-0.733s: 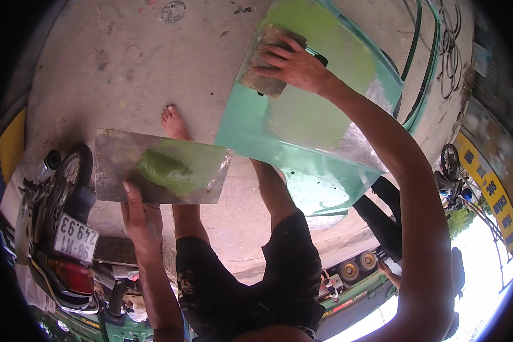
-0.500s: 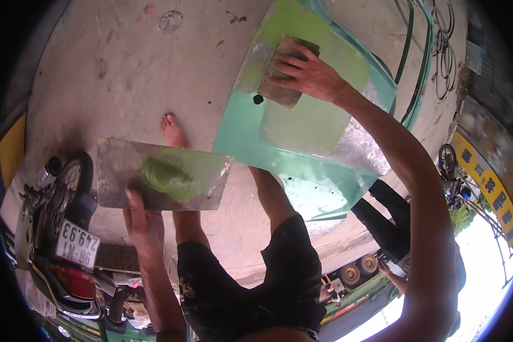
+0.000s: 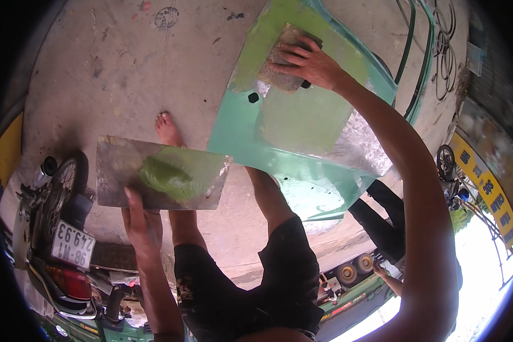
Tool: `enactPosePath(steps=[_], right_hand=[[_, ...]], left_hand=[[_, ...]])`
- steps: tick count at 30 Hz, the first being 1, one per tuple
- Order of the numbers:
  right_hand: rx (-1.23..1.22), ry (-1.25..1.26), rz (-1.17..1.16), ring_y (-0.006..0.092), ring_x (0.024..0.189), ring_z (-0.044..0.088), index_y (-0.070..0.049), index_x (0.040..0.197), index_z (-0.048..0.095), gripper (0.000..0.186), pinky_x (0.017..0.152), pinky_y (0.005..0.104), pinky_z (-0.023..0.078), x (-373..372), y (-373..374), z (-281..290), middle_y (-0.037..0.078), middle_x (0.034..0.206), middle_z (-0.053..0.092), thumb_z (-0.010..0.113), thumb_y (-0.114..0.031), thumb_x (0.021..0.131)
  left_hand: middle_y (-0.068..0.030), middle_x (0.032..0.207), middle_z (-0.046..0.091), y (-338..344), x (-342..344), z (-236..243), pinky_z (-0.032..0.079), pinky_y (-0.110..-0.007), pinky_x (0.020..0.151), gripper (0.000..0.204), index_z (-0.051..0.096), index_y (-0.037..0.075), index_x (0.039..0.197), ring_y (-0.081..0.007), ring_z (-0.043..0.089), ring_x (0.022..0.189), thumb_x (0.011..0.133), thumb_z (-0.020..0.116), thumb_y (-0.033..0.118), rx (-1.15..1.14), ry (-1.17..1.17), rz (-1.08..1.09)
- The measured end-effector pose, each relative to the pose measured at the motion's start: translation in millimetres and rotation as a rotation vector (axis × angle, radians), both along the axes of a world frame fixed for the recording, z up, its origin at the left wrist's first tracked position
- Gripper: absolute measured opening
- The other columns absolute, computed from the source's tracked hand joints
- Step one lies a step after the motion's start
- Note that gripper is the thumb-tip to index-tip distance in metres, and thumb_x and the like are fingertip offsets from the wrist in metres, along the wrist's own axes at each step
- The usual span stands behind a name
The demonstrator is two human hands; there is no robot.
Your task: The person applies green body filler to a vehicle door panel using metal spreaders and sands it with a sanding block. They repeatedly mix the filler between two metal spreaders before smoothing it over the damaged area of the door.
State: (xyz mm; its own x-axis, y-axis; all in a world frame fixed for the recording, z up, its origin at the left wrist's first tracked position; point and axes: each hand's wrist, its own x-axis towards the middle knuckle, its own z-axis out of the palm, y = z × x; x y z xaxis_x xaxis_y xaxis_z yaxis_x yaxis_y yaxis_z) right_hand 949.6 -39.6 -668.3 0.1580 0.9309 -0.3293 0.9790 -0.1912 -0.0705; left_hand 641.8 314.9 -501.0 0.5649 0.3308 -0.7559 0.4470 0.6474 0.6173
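My left hand (image 3: 141,222) grips the near edge of a flat rectangular plate (image 3: 115,174), thumb on top. A mound of green putty (image 3: 166,175) lies on that plate. Under the spread fingers of my right hand (image 3: 310,64) is a flat, stained putty spreader (image 3: 281,78), pressed against a teal vehicle door panel (image 3: 233,128). Light green putty (image 3: 302,122) coats much of the panel's middle and far end. Two dark holes show close to the spreader, and a whitish bare patch (image 3: 363,139) lies near the panel's right side.
A parked motorbike (image 3: 71,239) stands at the left. Behind the panel at the right are a thin door frame (image 3: 422,62) and coiled hose (image 3: 443,62). Another person in dark trousers (image 3: 379,219) is at the lower right, near a green truck (image 3: 353,296). My bare foot (image 3: 168,130) rests on concrete.
My right hand has slid the spreader slightly farther up the panel, uncovering a second dark hole and a small pale spot. The left hand and its plate stay nearly still.
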Motion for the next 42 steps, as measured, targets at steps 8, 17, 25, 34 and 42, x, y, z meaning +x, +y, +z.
enactPosePath(steps=[8,17,25,34,42], right_hand=[[0.034,0.035,0.059,0.015,0.129,0.045,-0.037,0.139,0.049,0.058,0.119,0.0473,0.024,-44,31,26,-0.005,0.132,0.052,0.059,-0.017,0.086],[0.017,0.041,0.015,0.015,0.127,0.045,-0.032,0.136,0.053,0.053,0.12,0.0479,0.022,-56,45,5,-0.007,0.131,0.052,0.059,-0.017,0.085],[-0.12,0.025,-0.218,0.0169,0.119,0.046,-0.03,0.141,0.05,0.055,0.111,0.0459,0.033,-118,-32,34,-0.004,0.118,0.053,0.058,-0.021,0.087],[0.083,-0.131,-1.062,0.0282,0.105,0.05,-0.012,0.138,0.052,0.057,0.088,0.0471,0.04,-196,48,25,0.01,0.12,0.054,0.057,-0.009,0.081],[0.195,-0.193,-1.186,0.0281,0.114,0.049,-0.011,0.136,0.052,0.054,0.094,0.0523,0.037,-181,79,-14,0.011,0.129,0.052,0.058,-0.01,0.082]], left_hand=[[-0.0131,0.142,0.048,-6,2,1,0.037,-0.04,0.111,0.054,0.035,-0.001,0.146,-0.0223,0.047,0.13,0.106,0.042,0.035,0.004,-0.022,-0.007],[-0.0125,0.142,0.049,-2,-5,2,0.037,-0.04,0.11,0.052,0.037,-0.001,0.144,-0.021,0.048,0.13,0.106,0.043,0.034,0.035,-0.005,-0.021],[-0.0118,0.14,0.051,-7,5,16,0.037,-0.039,0.111,0.052,0.043,-0.003,0.141,-0.0203,0.049,0.129,0.106,0.044,0.035,-0.017,-0.045,-0.012],[-0.011,0.139,0.052,11,20,32,0.038,-0.038,0.109,0.051,0.045,-0.002,0.14,-0.0197,0.05,0.127,0.106,0.045,0.036,-0.01,-0.064,-0.046],[-0.0098,0.139,0.052,51,24,31,0.039,-0.039,0.108,0.049,0.043,0.002,0.142,-0.0199,0.053,0.124,0.106,0.044,0.036,-0.017,-0.083,-0.152]])
